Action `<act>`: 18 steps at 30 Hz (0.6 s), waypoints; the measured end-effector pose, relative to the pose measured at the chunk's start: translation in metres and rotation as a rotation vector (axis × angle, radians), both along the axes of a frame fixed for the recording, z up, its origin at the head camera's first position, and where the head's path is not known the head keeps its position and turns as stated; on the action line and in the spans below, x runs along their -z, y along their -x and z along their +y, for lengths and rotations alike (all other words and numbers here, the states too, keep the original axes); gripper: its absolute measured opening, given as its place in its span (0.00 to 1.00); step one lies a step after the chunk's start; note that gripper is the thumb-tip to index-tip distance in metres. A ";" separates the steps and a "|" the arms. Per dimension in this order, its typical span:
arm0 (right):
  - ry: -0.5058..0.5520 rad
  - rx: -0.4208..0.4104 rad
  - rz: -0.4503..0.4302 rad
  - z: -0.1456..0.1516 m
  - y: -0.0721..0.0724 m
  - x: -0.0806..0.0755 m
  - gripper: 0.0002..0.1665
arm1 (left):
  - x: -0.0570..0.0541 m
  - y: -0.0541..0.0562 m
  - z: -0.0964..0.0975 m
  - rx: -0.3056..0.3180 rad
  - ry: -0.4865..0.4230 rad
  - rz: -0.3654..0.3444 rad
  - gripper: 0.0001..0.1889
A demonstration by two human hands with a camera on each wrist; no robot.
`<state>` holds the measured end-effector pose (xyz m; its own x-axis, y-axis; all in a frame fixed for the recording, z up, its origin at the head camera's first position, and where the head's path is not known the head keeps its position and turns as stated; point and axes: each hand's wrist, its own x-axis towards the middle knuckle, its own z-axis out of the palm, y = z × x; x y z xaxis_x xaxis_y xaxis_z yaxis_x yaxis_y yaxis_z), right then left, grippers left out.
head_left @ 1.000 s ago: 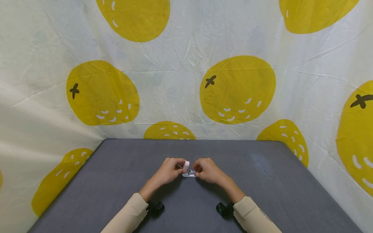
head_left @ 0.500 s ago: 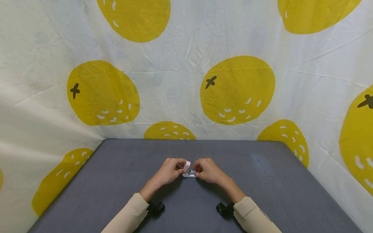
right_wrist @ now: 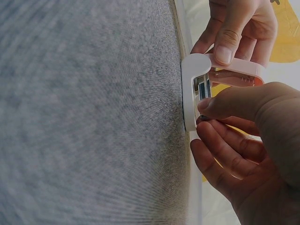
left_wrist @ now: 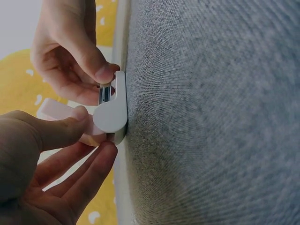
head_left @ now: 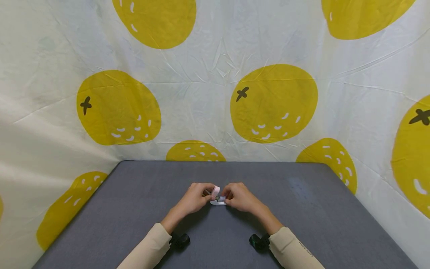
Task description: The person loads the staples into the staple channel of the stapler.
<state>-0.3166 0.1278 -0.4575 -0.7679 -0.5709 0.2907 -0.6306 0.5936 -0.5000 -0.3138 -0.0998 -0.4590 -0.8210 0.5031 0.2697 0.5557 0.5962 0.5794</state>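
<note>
While the left hand point(head_left: 195, 198) pinches the pink stapler lid point(left_wrist: 58, 109), the right hand point(head_left: 241, 197) grips the metal magazine point(right_wrist: 204, 88).

- Stapler base point(left_wrist: 112, 115): smooth plastic
- Stapler lid point(right_wrist: 239, 65): smooth plastic
- Staple channel point(right_wrist: 203, 90): glossy metal
- Worktop point(head_left: 215, 239), six o'clock: matt, finely ribbed cloth
- Backdrop point(head_left: 198, 112), twelve o'clock: creased, faintly shiny sheet
- Sleeves point(head_left: 147, 244), seven and five o'clock: matt cloth

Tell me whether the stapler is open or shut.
The stapler is open: its pink top stands tilted up from the white base, leaving the metal rail exposed.
</note>
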 end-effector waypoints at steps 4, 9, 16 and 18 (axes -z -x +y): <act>0.001 0.002 0.000 0.000 -0.001 -0.001 0.09 | 0.001 0.000 0.000 0.000 0.003 0.002 0.15; 0.001 0.004 -0.010 0.000 -0.001 -0.001 0.09 | 0.001 0.000 0.000 0.002 -0.001 0.003 0.15; -0.003 0.007 0.004 -0.001 -0.001 -0.001 0.09 | 0.000 0.000 0.000 0.002 -0.004 0.002 0.15; -0.006 0.009 0.008 -0.001 -0.001 -0.001 0.09 | 0.001 0.001 0.000 0.002 -0.004 0.005 0.14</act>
<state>-0.3155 0.1263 -0.4568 -0.7708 -0.5654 0.2935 -0.6290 0.6023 -0.4915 -0.3143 -0.0994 -0.4595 -0.8185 0.5037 0.2763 0.5601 0.5928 0.5787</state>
